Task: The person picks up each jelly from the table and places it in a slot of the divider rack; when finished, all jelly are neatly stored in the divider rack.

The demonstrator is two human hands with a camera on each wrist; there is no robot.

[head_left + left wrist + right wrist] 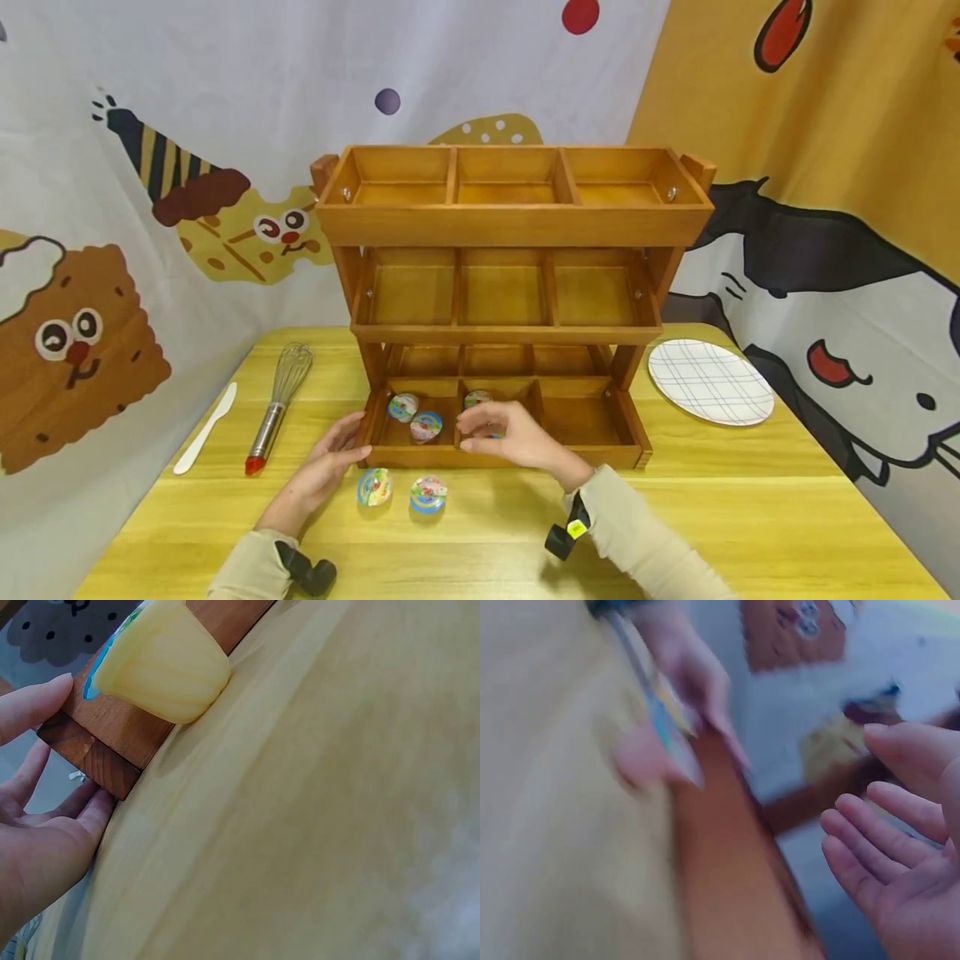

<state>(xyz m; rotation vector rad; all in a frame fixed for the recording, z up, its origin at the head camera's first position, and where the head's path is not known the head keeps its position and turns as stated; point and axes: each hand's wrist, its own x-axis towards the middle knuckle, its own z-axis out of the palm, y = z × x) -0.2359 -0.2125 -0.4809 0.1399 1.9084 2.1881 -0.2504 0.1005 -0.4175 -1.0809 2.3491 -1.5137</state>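
- Brown wood is used for the rack (514, 227), whose bottom tray (540, 456) is set with its long axis running left to right.
- Two cups are placed, lids up, on the table (487, 542) before the tray: the left cup (374, 487) just beside the left hand (322, 472), the right cup (428, 495) between the hands.
- From the right hand (517, 437), both are found leftward and closer to the person; to the left cup, the left hand is nearer.
- The tray's left corner is touched by the left hand, thumb and fingers parted around it.
- The right hand is held over the middle compartment (512, 388), fingers loosely bent, nothing seen in it; a cup (477, 397) there is partly hidden.
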